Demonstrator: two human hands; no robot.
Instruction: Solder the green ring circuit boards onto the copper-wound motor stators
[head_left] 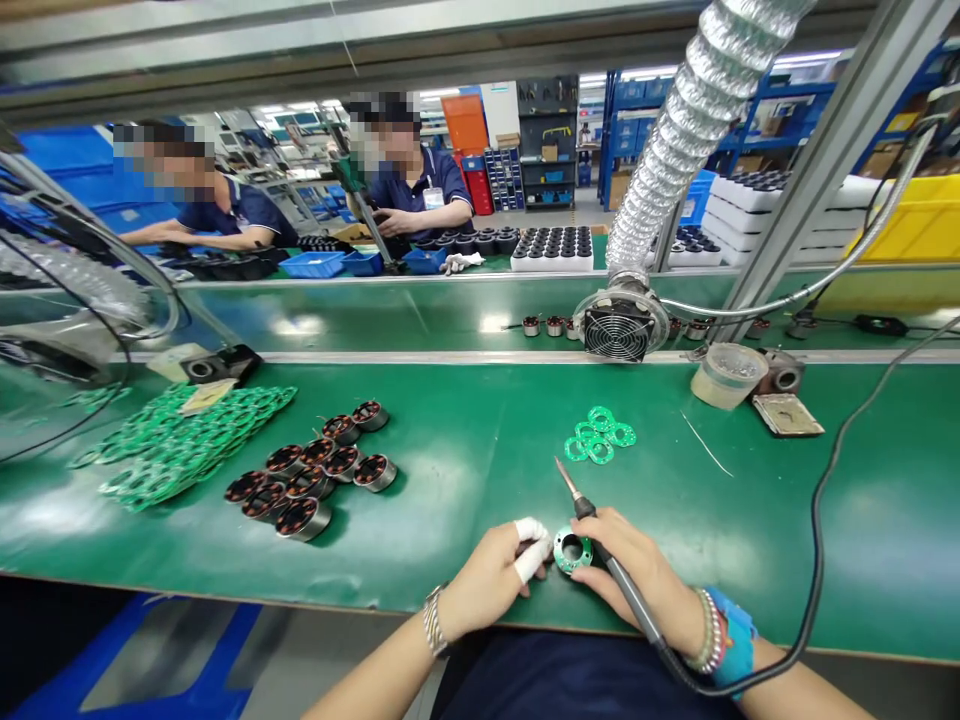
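Observation:
My right hand (637,565) grips a soldering iron (626,590), its tip pointing up and to the left. The same hand's thumb and index finger rest on a round part topped by a green ring-shaped circuit board (574,551), near the table's front edge. At the left side of that part, my left hand (499,575) has its fingers curled together, with white coverings on two fingertips. What lies between those fingers is mostly hidden. Farther back lie several loose green ring boards (600,435). To the left stands a group of copper-wound motor stators (307,480).
A large pile of green ring boards (187,440) covers the left. A fume fan (616,333) with a silver duct hangs at the back. Right of it are a plastic tub (727,375) and a sponge tray (787,414). The iron's black cable (817,520) loops right. Two people work opposite.

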